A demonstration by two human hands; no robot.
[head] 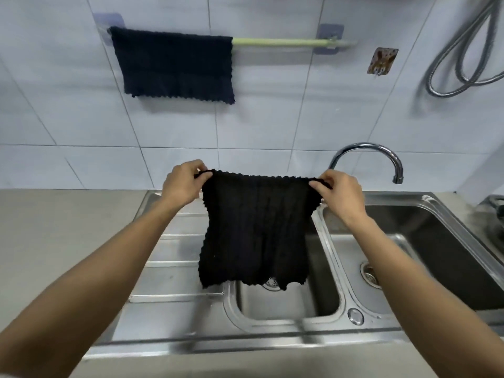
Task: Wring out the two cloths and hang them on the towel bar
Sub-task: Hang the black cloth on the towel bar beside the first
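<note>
A black knitted cloth hangs spread out flat above the small sink basin. My left hand pinches its top left corner and my right hand pinches its top right corner. A second dark cloth is draped over the left half of the pale green towel bar on the tiled wall. The right half of the bar is bare.
A steel double sink with a ribbed drainboard lies below. A curved chrome tap stands behind my right hand. A wall hook and a coiled metal hose are at the upper right. Grey counter extends left.
</note>
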